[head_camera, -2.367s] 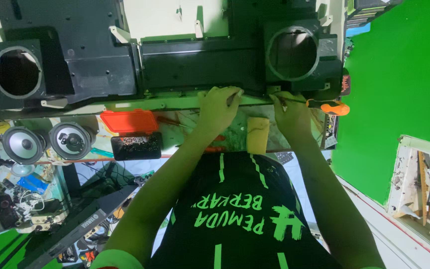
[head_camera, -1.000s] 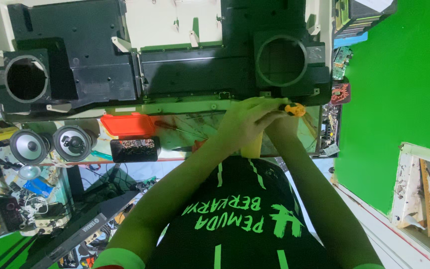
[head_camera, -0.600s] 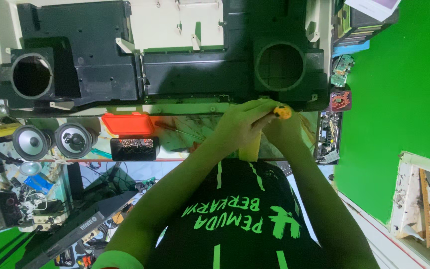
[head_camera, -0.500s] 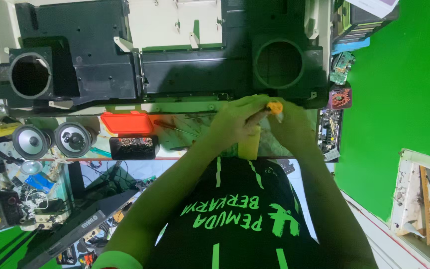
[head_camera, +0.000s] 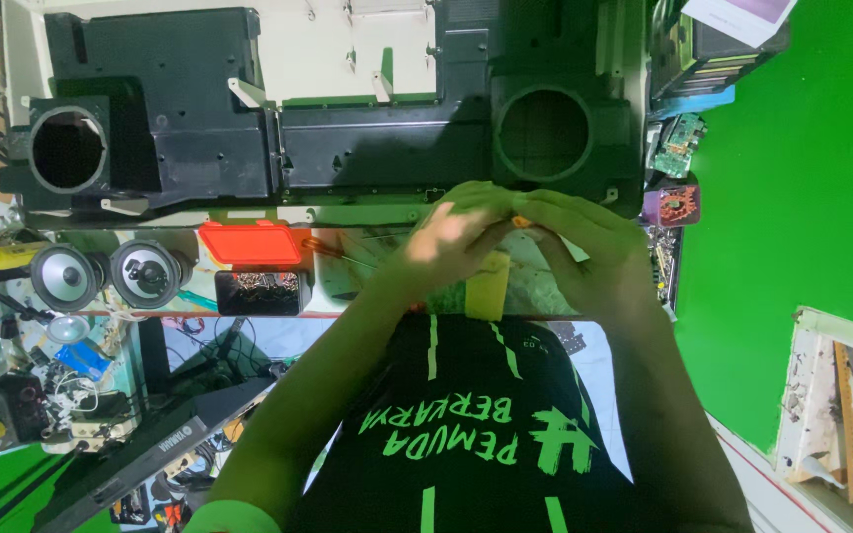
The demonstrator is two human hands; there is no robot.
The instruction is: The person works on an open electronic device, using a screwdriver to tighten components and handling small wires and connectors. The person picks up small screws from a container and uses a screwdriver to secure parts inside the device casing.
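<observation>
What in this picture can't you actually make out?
- Head view: the small orange thing between the left hand and right hand is mostly covered by fingers, so its kind is unclear.
- The red-lidded box holds bits too small to identify.
- The black housing is cut off by the top edge.

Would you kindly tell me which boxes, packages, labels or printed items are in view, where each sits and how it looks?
Red lidded box: below the black housing, left of the hands; flat, rectangular.
Dark tray of small parts: directly under the red box; rectangular.
Printed paper: top right corner; white with a purple patch.
Shirt print: on the person's black shirt; green lettering and stripes.
Keyboard label: lower left; small white mark on a black casing.
</observation>
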